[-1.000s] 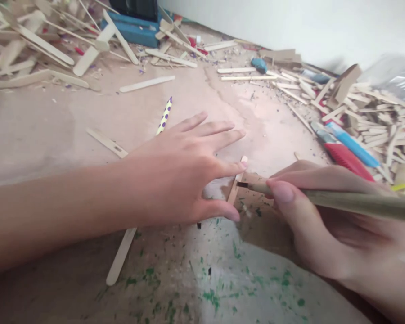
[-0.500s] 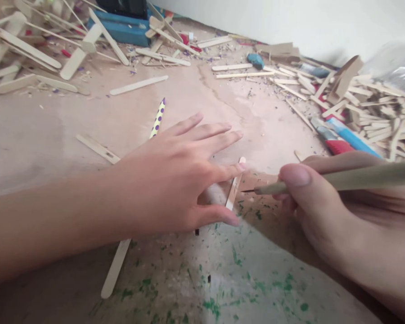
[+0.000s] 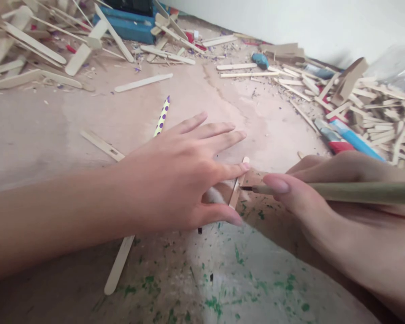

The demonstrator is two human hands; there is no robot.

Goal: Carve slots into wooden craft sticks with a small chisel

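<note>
My left hand point(image 3: 192, 166) lies flat and spread, palm down. Its index fingertip presses on a small craft stick point(image 3: 236, 189), and the thumb rests at the stick's near end. In my right hand point(image 3: 324, 211) is a slim pointed tool point(image 3: 351, 192) with a long olive-tan handle, gripped like a pen. Its fine dark tip is at or very close to the stick's right edge, between my left index finger and thumb; contact is hard to make out. Under my left hand and forearm lie a longer craft stick point(image 3: 119, 265), a notched stick point(image 3: 103, 146) and a yellow pencil with purple dots point(image 3: 162, 118).
Loose craft sticks point(image 3: 380, 130) are heaped at the right, beside a blue-and-red cutter point(image 3: 357, 140). More sticks point(image 3: 35, 42) pile up at the back left, near a blue box point(image 3: 128, 28). Shavings and green paint specks mark the wooden table point(image 3: 243, 279).
The tool's tip has moved left to the small stick, with my right thumb following. My left hand keeps its place on the stick. The whole view has shifted slightly.
</note>
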